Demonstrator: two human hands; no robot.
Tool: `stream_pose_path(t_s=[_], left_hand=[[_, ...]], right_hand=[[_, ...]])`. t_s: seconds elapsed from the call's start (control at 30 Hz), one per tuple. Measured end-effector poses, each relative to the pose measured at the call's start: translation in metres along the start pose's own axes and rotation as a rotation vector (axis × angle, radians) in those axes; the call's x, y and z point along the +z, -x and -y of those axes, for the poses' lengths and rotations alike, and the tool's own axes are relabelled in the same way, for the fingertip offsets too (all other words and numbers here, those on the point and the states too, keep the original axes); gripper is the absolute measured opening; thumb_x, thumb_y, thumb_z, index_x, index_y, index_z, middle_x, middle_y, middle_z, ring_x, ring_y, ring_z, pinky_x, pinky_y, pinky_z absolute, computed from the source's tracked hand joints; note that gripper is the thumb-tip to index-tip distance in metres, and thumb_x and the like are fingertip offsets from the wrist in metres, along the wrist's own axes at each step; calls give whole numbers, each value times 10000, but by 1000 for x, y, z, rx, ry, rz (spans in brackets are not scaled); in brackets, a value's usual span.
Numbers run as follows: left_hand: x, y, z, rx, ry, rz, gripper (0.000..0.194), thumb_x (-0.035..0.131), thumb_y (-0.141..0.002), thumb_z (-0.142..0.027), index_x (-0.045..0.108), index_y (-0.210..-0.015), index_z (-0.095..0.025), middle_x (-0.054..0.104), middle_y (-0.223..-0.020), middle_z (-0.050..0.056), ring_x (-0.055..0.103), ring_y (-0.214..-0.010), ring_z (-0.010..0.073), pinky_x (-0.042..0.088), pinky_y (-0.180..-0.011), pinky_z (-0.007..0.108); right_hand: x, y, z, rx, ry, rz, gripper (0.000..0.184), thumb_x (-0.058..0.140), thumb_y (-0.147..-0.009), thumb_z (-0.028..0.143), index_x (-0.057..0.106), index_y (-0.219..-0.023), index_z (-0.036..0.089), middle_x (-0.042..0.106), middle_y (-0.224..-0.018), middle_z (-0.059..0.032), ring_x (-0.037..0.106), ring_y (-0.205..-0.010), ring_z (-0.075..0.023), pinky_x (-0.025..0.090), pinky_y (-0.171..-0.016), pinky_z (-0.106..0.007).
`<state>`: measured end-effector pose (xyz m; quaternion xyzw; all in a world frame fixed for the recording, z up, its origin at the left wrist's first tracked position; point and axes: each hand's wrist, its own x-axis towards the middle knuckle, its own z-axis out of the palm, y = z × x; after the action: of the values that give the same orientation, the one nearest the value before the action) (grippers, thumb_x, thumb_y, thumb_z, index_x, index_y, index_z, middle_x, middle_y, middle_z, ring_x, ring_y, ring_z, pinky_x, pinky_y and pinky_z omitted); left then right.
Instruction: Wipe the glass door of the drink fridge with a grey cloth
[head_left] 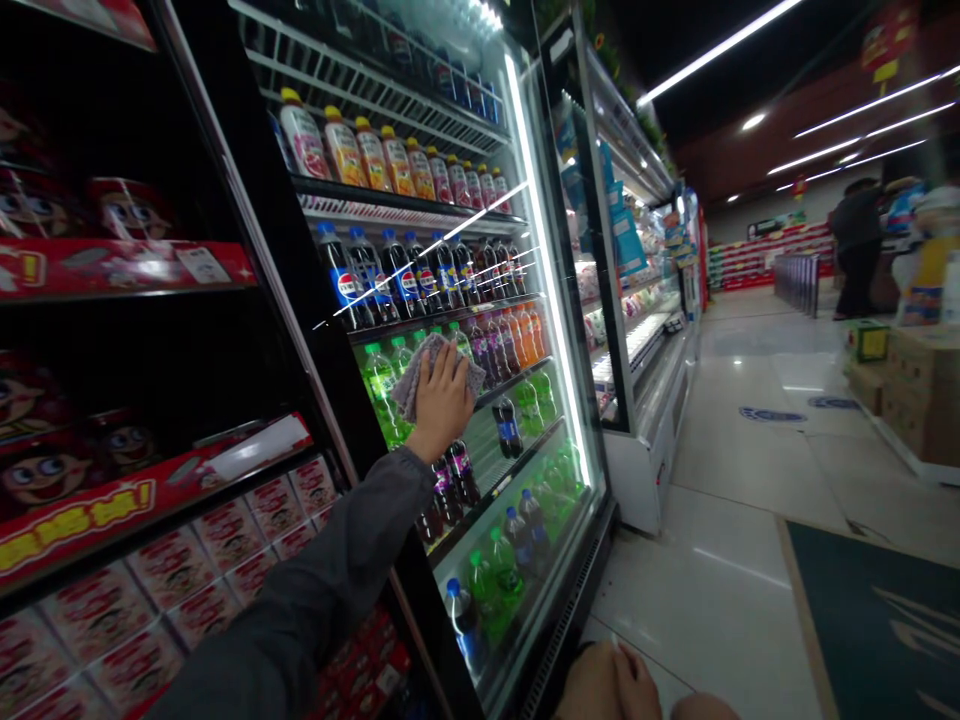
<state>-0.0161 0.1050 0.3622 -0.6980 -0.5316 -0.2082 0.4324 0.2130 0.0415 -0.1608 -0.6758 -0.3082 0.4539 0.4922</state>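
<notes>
My left hand (442, 395) reaches out in a dark grey sleeve and presses a grey cloth (411, 385) against the glass door (487, 480) of a drinks fridge. Its fingers lie over the cloth, which bunches out on both sides of them. Behind the glass near the hand are green-capped bottles (379, 375) and purple-labelled dark bottles (461, 470). At the bottom edge, what looks like my right hand (636, 685) is low by my legs, partly cut off. How its fingers are set is unclear.
Shelves of red-and-white cartons (169, 560) stand close on the left. A lit open chiller (637, 370) is beyond the fridge. To the right are pale floor tiles, a dark green mat (877, 620), stacked cardboard boxes (919, 390) and a distant person (859, 245) in dark clothes.
</notes>
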Motion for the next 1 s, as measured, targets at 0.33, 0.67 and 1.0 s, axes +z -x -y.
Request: stream_pose_path(t_s=[0.33,0.67,1.0], left_hand=[[6,-3,-2,-11,15,-14,533,491,-933,-200,577,-1433,-38,355,-1640,197,286,-1562,331,127,-1315,563],[14,-9,-5,-7,30,-22,526,455,-937,-195,576,-1425,-40,348,-1646,193,277,-1567,320,112,-1322,546],[43,-60,-19,66,81,60,556,455,-887,-173,567,-1406,-11,356,-1640,212,261,-1571,323,77,-1320,551]], right_hand=[[-2,9,10,66,-53,55,307,708,-915,499,723,-1126,277,741,-1145,-66,694,-1154,-279,618,-911,-434],[-6,11,14,30,-94,63,406,702,-773,643,729,-979,295,774,-1039,-69,697,-1173,-337,601,-949,-532],[-4,38,32,7,-126,93,609,521,-574,715,649,-945,251,796,-1034,-174,726,-1144,-407,586,-1013,-472]])
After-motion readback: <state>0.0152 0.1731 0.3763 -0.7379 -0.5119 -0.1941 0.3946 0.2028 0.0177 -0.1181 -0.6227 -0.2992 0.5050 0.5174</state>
